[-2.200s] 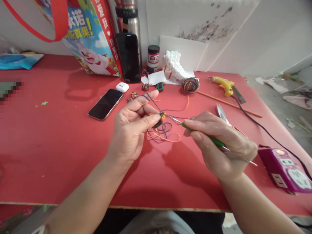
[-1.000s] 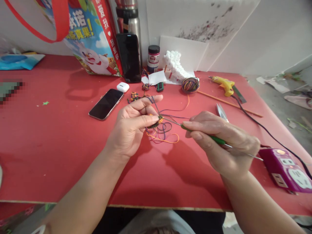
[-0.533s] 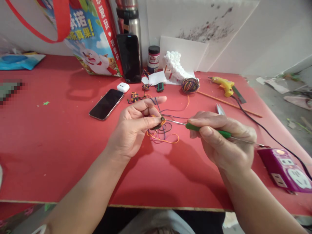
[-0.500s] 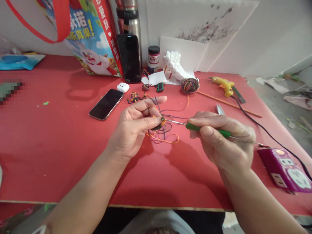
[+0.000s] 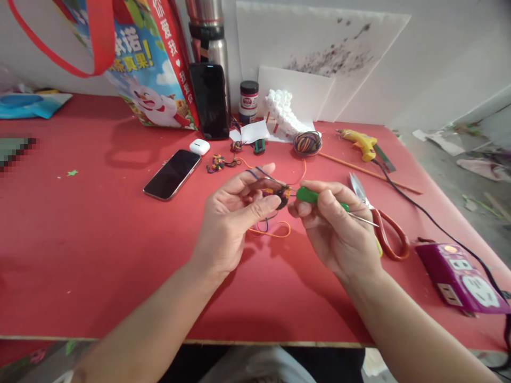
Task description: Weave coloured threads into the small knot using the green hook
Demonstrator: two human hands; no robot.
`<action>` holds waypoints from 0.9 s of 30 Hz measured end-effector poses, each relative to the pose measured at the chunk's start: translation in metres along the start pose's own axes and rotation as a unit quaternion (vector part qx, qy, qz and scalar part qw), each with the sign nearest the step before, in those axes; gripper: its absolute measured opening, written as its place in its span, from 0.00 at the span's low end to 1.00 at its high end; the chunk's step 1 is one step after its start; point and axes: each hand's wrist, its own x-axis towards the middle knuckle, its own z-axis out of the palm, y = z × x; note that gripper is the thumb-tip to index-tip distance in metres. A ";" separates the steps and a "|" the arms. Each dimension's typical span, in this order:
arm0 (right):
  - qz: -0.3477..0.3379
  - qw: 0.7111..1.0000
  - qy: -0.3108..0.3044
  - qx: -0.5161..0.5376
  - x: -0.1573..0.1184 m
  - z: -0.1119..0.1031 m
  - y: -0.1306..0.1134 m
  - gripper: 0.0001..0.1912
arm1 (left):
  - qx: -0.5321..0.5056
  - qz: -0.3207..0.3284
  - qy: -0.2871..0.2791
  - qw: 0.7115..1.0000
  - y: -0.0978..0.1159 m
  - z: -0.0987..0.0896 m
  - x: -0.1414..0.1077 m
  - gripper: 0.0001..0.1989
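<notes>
My left hand [image 5: 229, 221] pinches a small dark and orange crochet piece [image 5: 282, 196] between thumb and fingers, with a dark strand looped over the raised index finger. My right hand [image 5: 339, 229] is closed around the green handle of a crochet hook [image 5: 307, 195]. The hook's front tip meets the piece and is hidden there; its rear metal end sticks out to the right. Loose orange yarn [image 5: 279, 235] lies on the table under my hands. Behind them are a multicoloured yarn ball [image 5: 307, 143] and another small black and orange piece [image 5: 217, 163].
A phone [image 5: 172, 174] and white earphone case [image 5: 199, 146] lie left of my hands. Red-handled scissors [image 5: 389, 234], a purple box [image 5: 463, 276] and a yellow glue gun [image 5: 361, 143] are at the right. Bag [image 5: 159, 101], upright phone [image 5: 209, 101] and jar [image 5: 248, 101] stand behind.
My right hand has moved left, close to my left hand, with the hook into the piece. The scissors now show more fully. My left hand has shifted slightly right and tilted the piece.
</notes>
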 end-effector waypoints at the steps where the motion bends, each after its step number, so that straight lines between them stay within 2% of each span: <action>1: 0.005 1.000 -0.002 0.003 0.000 0.000 0.000 0.06 | 0.005 0.003 -0.003 1.000 0.000 0.000 0.000 0.14; 9: 0.019 0.999 -0.029 0.014 -0.004 0.005 0.002 0.07 | -0.004 -0.012 0.015 1.000 -0.003 -0.002 0.001 0.19; 18: 0.024 1.000 0.017 -0.003 -0.010 0.011 -0.008 0.06 | -0.085 -0.087 0.057 0.991 -0.013 0.006 0.000 0.19; 27: 0.068 0.997 0.015 0.031 -0.002 0.008 -0.007 0.10 | -0.038 -0.041 0.005 0.998 -0.011 0.003 0.000 0.21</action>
